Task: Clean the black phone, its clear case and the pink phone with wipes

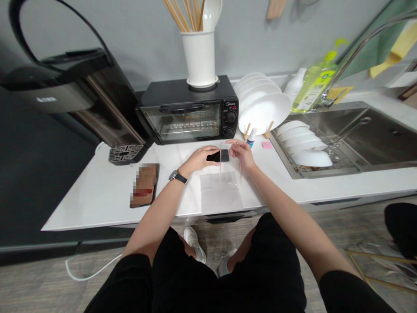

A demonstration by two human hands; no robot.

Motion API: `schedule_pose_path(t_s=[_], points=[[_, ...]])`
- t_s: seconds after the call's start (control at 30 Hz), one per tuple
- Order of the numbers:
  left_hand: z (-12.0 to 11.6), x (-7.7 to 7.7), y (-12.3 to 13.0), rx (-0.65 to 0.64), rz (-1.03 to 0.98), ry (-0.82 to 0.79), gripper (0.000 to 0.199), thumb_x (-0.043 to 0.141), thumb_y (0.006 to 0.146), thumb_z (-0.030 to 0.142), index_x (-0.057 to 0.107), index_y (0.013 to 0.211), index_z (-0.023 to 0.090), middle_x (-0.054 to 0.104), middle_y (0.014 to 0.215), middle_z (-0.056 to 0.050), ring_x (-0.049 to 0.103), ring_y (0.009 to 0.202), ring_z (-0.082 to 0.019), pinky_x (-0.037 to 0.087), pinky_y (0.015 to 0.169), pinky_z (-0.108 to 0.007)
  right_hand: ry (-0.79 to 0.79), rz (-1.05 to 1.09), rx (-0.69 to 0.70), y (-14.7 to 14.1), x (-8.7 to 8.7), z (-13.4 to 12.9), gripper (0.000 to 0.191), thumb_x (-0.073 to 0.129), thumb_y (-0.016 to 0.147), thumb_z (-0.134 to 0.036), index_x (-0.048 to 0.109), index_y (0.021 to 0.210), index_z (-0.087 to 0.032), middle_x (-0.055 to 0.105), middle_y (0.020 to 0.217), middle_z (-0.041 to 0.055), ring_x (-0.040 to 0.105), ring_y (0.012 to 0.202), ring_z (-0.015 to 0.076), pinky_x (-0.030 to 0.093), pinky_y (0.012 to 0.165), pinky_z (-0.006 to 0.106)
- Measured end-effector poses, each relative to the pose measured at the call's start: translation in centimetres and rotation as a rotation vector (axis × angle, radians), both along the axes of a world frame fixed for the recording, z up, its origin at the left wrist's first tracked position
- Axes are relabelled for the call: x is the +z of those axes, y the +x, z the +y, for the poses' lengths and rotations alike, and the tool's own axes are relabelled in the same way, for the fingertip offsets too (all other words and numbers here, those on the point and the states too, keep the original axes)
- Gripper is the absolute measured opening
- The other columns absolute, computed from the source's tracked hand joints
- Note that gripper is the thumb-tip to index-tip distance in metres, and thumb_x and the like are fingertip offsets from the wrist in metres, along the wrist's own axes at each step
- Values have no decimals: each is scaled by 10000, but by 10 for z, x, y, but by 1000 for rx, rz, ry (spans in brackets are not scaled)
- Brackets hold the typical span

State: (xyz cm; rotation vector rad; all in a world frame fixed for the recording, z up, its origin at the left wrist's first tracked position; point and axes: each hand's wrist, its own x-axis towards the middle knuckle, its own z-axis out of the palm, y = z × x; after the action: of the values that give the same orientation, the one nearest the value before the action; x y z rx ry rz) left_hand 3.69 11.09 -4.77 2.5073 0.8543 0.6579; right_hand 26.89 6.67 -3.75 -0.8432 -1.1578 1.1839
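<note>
Your white countertop (91,200) spans the view. At its left, the tall drinks dispenser (110,104) is cut off by the frame's edge; the sink (384,141) at the right is cut off too. The one Midea toaster oven (182,121) stands between them. Beside it you have at least four white plates (265,113) in a rack, overlapping too closely for a sure count, and four white bowls (314,158) by the sink. A translucent sheet (216,198) lies at the counter's front edge, its outline faint.

Your left hand (197,158) closes on the left end of the black phone (213,157), fingers along the far side and thumb along the near one. Your right hand (241,153) pinches the clear phone case (224,174) near its top, fingers curled; the exact contact is hard to make out. The case overlaps the phone's right part in this view; you cannot tell whether they touch. A second phone (145,184) lies at the left, its screen pixelated. One small spray bottle (251,140) stands behind your right hand, near one pink sticky pad (267,145).
</note>
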Motion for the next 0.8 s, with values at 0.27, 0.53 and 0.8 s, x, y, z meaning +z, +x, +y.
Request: schedule_pose_path(t_s=[0.27,0.53,0.8], points=[[1,7,-6,-41,-64,-54,628,846,845,506,707,1399,245,617,1547,-136,435,1559,-311,296,1310,-523,37,-3,42,-2,-2,3,327,791,787,-483,777,974,-215,631,570,-37,451,488,104,311,495,260],[-83,44,17,122,-806,-1008,681,463,1054,646,346,1673,388,464,1677,-144,631,1382,-374,405,1201,-632,113,-22,86,-14,9,-10,475,822,817,-608,738,1101,-237,663,660,-45,512,556,112,421,553,244],[-149,39,7,23,-1288,-1385,591,422,1117,443,271,1688,427,649,1494,-131,732,1247,-294,578,1069,-494,270,-412,-149,-23,11,-66,519,622,987,-634,586,1364,-278,687,1320,89,688,1044,210,599,865,361]])
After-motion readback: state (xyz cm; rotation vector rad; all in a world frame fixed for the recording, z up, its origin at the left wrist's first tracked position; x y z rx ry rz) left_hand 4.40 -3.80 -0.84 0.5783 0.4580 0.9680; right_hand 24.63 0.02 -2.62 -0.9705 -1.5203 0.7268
